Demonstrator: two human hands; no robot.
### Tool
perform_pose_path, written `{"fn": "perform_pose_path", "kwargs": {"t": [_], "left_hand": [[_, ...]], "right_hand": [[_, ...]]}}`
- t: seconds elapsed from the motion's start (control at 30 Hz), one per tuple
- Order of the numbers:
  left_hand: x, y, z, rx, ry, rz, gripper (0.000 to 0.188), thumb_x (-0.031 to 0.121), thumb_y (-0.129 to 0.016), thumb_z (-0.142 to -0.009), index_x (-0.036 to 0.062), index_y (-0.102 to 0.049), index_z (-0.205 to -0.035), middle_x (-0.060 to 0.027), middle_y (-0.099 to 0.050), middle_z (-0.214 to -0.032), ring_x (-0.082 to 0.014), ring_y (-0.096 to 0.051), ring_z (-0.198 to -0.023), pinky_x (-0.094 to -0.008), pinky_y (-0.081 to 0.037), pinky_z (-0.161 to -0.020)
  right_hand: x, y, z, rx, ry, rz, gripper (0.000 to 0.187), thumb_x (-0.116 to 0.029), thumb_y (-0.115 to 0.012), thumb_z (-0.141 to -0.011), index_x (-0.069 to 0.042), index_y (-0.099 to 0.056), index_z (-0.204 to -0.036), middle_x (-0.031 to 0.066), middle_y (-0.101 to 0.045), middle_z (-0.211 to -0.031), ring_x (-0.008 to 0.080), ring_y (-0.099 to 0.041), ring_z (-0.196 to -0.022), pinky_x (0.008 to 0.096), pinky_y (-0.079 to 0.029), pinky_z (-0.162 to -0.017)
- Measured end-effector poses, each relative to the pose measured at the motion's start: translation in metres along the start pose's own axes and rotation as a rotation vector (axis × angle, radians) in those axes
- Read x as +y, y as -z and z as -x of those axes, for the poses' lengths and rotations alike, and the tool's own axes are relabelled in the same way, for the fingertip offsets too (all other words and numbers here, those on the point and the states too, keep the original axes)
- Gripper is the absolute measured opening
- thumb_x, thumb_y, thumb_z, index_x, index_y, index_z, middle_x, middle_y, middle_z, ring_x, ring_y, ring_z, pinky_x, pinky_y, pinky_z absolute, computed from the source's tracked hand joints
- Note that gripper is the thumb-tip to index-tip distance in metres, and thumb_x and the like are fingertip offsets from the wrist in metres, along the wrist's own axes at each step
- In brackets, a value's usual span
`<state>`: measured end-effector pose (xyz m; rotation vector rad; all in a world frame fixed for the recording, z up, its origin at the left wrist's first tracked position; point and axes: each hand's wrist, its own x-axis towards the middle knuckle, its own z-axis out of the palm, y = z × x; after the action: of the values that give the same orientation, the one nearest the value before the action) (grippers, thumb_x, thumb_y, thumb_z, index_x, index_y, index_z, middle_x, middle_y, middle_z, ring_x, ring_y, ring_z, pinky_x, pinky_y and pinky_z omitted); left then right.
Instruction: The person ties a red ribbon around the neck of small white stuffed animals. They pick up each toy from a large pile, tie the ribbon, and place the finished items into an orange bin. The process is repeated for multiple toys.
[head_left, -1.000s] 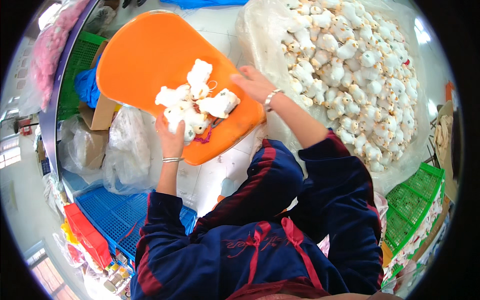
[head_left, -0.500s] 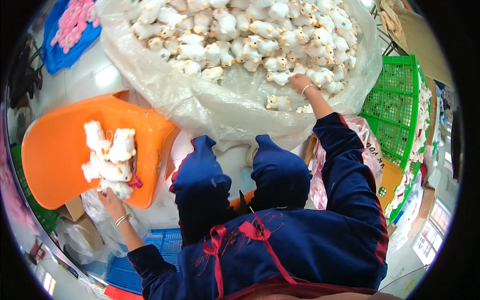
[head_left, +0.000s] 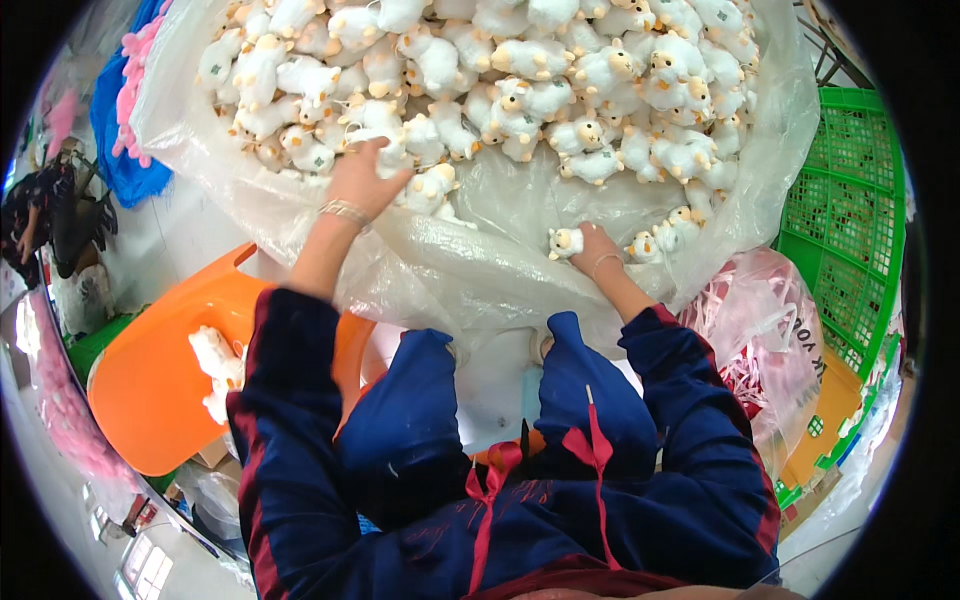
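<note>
1. Two hands are working in the big clear plastic bag (head_left: 470, 270) of small white plush animals (head_left: 520, 90), and going left to right, the orange plastic chair (head_left: 150, 400) is sitting well to the left of and below the left hand's grip, with a few white plush toys (head_left: 215, 365) lying on its seat.

2. The left hand (head_left: 362, 178) is reaching into the heap, fingers curled down over one white plush toy (head_left: 385, 145); it looks closed on it, though the fingertips are buried among the toys, so how firm the hold is I cannot tell. A good pick here is pinching one body only and lifting straight up so the neighbours are not dragging along.

3. The right hand (head_left: 592, 250) is lying lower, at the near lip of the bag, closed around a single white plush toy with a tan face (head_left: 565, 241), which is sticking out just to the left of the fingers. Another small toy (head_left: 642, 248) is resting just to the right of that grip.

4. Edges: the bag's slack near wall is bunching just below both grips, so the wrists are pressing into loose film that could snag a bracelet.

5. Open room: the way from the left grip down to the chair looks free; to the right of the right grip a green plastic crate (head_left: 850, 230) and a clear bag of pink scraps (head_left: 760, 340) are crowding in.
</note>
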<state>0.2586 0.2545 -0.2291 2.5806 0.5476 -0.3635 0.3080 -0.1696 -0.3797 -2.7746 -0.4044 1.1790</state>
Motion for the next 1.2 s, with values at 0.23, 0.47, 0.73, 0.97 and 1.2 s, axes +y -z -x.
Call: {"fn": "perform_pose_path", "kwargs": {"t": [0.23,0.47,0.73,0.97,1.2], "left_hand": [[0.039,-0.11,-0.021,-0.329,0.287,-0.547,0.089,0.05,-0.08,-0.068,0.0238,-0.045,-0.146,-0.0261,-0.009,-0.161,-0.051,-0.013,-0.146,-0.0623,-0.044,-0.101],[0.039,-0.127,0.016,-0.507,0.138,-0.586,0.102,0.048,-0.084,-0.064,0.0215,-0.037,-0.15,-0.0138,-0.016,-0.16,-0.0444,-0.013,-0.146,-0.068,-0.039,-0.1],[0.03,-0.155,0.05,-0.509,-0.18,-0.724,0.085,0.023,-0.071,-0.08,0.0207,-0.029,-0.154,-0.011,-0.021,-0.16,-0.0423,-0.014,-0.148,-0.0745,-0.036,-0.097],[0.017,-0.181,0.049,-0.462,-0.27,-0.674,0.081,0.021,-0.075,-0.075,0.0196,-0.038,-0.147,-0.006,-0.037,-0.149,-0.0295,-0.029,-0.142,-0.0682,-0.042,-0.096],[0.015,-0.173,0.039,-0.551,-0.249,-0.503,0.091,0.023,-0.083,-0.065,0.0194,-0.038,-0.145,-0.0069,-0.038,-0.145,-0.0276,-0.035,-0.136,-0.0616,-0.047,-0.094]], "right_hand": [[0.01,0.024,0.02,0.025,-0.2,-0.315,0.064,-0.043,-0.075,-0.073,-0.007,-0.054,-0.122,0.0214,-0.062,-0.116,0.0394,-0.06,-0.112,0.0482,-0.049,-0.092],[0.127,0.043,0.005,0.52,-0.49,-0.579,0.081,-0.059,-0.068,-0.076,0.001,-0.056,-0.13,0.0354,-0.047,-0.131,0.0473,-0.047,-0.125,0.0465,-0.039,-0.106],[0.049,0.032,0.025,0.181,-0.453,-0.203,0.087,-0.056,-0.072,-0.071,-0.009,-0.049,-0.141,0.0392,-0.009,-0.154,0.0536,-0.043,-0.129,0.0467,-0.041,-0.106],[0.044,0.011,0.042,0.257,-0.283,-0.133,0.065,-0.037,-0.079,-0.068,-0.009,-0.057,-0.122,0.025,-0.032,-0.139,0.0424,-0.056,-0.113,0.0477,-0.053,-0.088],[0.044,0.013,0.054,0.049,-0.329,-0.119,0.072,-0.049,-0.076,-0.071,-0.011,-0.057,-0.129,0.0226,-0.039,-0.137,0.0407,-0.045,-0.124,0.0538,-0.047,-0.096]]}}
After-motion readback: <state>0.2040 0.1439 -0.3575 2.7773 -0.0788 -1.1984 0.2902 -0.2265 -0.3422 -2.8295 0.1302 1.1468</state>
